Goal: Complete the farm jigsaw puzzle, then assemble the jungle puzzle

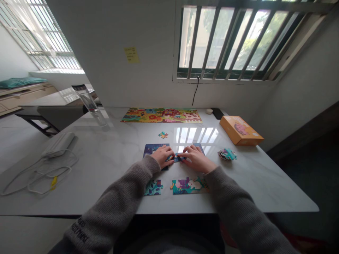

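Note:
My left hand (164,156) rests on a dark blue puzzle section (150,149), its fingers spread over the right part. Across from it, my right hand (195,158) has its fingertips on a small blue puzzle piece (178,157) between the hands, and part of another dark blue section (199,146) shows behind it. Nearer the table's front edge lie a teal puzzle section (153,187) and a longer one with a white animal (191,186), partly hidden by my right sleeve. A single colourful piece (163,134) lies beyond my hands.
A long farm puzzle (162,115) lies by the wall. To the right are stacked pieces (227,154), an orange box (241,130) and a black phone-like object (218,113). A clear bottle (90,106) and a white device (58,145) with a cable are on the left.

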{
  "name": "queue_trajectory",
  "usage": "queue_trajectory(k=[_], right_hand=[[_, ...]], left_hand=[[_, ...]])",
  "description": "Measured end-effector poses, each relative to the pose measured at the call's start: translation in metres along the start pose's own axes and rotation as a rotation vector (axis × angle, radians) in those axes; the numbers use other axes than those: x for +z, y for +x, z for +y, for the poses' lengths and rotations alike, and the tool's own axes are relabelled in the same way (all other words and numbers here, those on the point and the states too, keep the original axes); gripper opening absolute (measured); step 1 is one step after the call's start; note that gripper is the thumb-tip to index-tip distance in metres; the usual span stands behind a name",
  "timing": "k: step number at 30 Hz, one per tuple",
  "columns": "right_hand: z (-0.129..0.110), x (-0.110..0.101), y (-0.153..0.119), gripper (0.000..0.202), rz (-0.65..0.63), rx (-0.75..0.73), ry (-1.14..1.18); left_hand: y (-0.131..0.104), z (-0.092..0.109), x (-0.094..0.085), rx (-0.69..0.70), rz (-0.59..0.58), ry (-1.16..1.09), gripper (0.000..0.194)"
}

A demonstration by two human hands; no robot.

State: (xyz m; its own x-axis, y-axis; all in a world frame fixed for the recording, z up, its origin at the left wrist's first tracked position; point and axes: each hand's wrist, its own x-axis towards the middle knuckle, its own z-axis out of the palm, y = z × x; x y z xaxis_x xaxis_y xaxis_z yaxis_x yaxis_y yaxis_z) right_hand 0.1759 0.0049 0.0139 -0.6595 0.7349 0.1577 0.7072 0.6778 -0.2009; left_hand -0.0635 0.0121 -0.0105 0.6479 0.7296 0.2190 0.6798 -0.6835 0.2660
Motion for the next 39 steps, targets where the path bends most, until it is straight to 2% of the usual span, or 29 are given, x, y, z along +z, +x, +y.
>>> queue_trajectory(k=[10,15,18,20,24,29,33,39], right_hand=[[-0.003,-0.001,-0.002,0.033,0.000,-0.003,-0.003],[-0.004,0.003,-0.003,0.034,0.064,-0.010,0.068],[-0.007,0.007,0.000,0.033,0.058,-0.053,0.082],[-0.010,0.009,0.002,0.029,0.045,-0.066,0.078],[-0.012,0.010,0.005,0.022,0.052,-0.065,0.071],[-0.009,0.012,0.013,0.021,0.036,-0.105,0.093],[-0.006,0.011,0.018,0.026,0.003,-0.148,0.099],[-0.004,0.005,0.017,0.024,-0.032,-0.149,0.072]], left_hand=[[-0.004,0.001,0.001,0.041,-0.007,0.009,0.022],[-0.002,0.006,0.011,0.025,0.069,-0.014,0.024],[-0.001,0.007,0.008,-0.001,0.107,-0.047,0.019],[-0.001,0.001,0.001,-0.021,0.138,-0.056,0.016],[-0.007,-0.028,-0.012,-0.110,0.221,-0.015,0.029],[-0.014,-0.057,-0.011,-0.122,0.171,-0.056,0.027],[-0.014,-0.059,-0.008,-0.123,0.152,-0.062,0.024],[-0.014,-0.057,-0.010,-0.126,0.136,-0.042,0.023]])
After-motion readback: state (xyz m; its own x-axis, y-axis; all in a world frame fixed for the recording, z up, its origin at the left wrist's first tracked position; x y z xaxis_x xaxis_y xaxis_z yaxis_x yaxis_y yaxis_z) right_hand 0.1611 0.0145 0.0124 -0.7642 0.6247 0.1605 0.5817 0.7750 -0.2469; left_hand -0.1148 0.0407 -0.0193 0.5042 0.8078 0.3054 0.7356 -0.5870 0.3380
